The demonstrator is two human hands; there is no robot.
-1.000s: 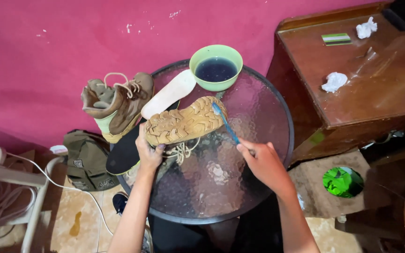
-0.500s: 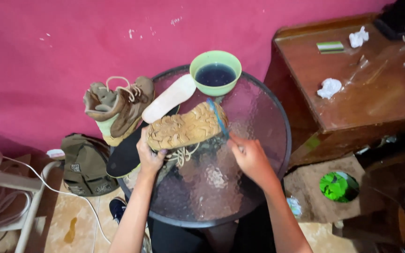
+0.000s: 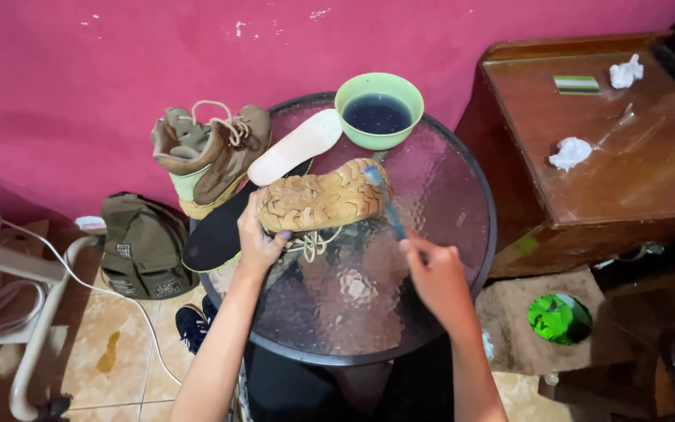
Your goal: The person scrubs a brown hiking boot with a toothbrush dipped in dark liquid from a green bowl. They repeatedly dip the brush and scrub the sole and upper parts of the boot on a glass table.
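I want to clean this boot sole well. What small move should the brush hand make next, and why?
Probably draw the blue toothbrush along the tread toward the other end. The right hand holds its head at one end of the upturned tan boot, whose sole faces up, while the left hand steadies the opposite end. The green bowl of dark liquid stands close for re-wetting.

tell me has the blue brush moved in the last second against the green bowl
Yes. The blue brush in the right hand has shifted left, its head now nearer under the green bowl.
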